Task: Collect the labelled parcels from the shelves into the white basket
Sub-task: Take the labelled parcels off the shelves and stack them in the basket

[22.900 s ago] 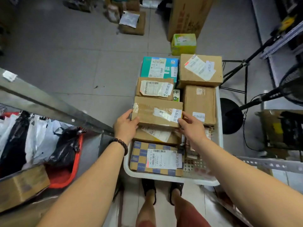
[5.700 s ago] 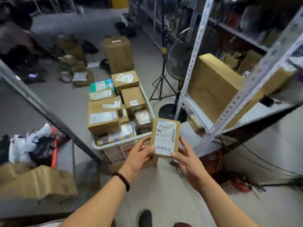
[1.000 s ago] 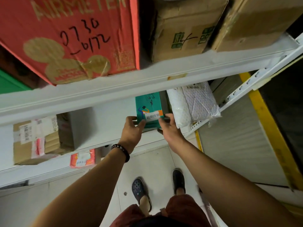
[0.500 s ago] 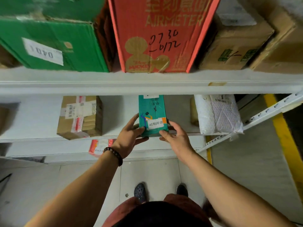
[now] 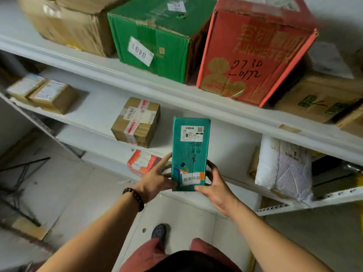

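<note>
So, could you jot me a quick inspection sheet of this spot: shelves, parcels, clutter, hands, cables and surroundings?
Surface: white shelves, several levels, all carrying parcels.
Job's things: teal parcel with white labels, held upright in front of the shelves; the white basket is not in view.
Clutter: taped brown box, white padded bag, red packet one level lower; green box and red box above.
Hands: left hand and right hand both grip the teal parcel's lower end.
Cables: nothing seen.
Surroundings: grey tiled floor; the person's shoe below.
</note>
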